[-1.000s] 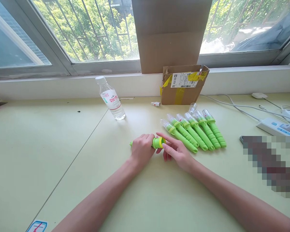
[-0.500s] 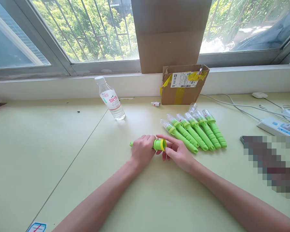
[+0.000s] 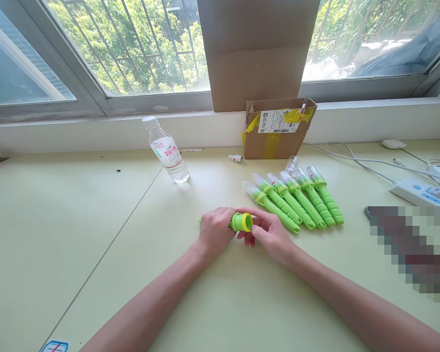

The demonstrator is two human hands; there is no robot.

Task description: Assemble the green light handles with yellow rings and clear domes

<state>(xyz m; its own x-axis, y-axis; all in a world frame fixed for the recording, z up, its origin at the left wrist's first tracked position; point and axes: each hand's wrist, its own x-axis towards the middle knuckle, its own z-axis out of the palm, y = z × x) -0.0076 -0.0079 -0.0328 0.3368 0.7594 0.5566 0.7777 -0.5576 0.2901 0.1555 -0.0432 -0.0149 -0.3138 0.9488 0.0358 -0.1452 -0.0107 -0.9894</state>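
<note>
My left hand [image 3: 217,230] is closed around a green plastic tube [image 3: 238,222], its ribbed neck and a yellow ring at the open mouth sticking out toward the right. Most of the tube is hidden in that fist; a small green tip shows past its far side. With thumb and curled fingers, my right hand [image 3: 273,234] grips the yellow-rimmed end. Beyond it, several similar green sticks [image 3: 308,198] with clear caps lie side by side in a slanted row. A loose clear cap [image 3: 292,163] rests behind them.
A water bottle [image 3: 168,155] stands at the left back. Near the sill is a taped cardboard box [image 3: 278,132], with a small white piece [image 3: 236,158] in front. A power strip [image 3: 412,190] with cables and a blurred-out object [image 3: 407,249] lie on the right.
The tube's open end has turned slightly more toward the camera. Both hands stay in nearly the same place on it; the other things have not moved.
</note>
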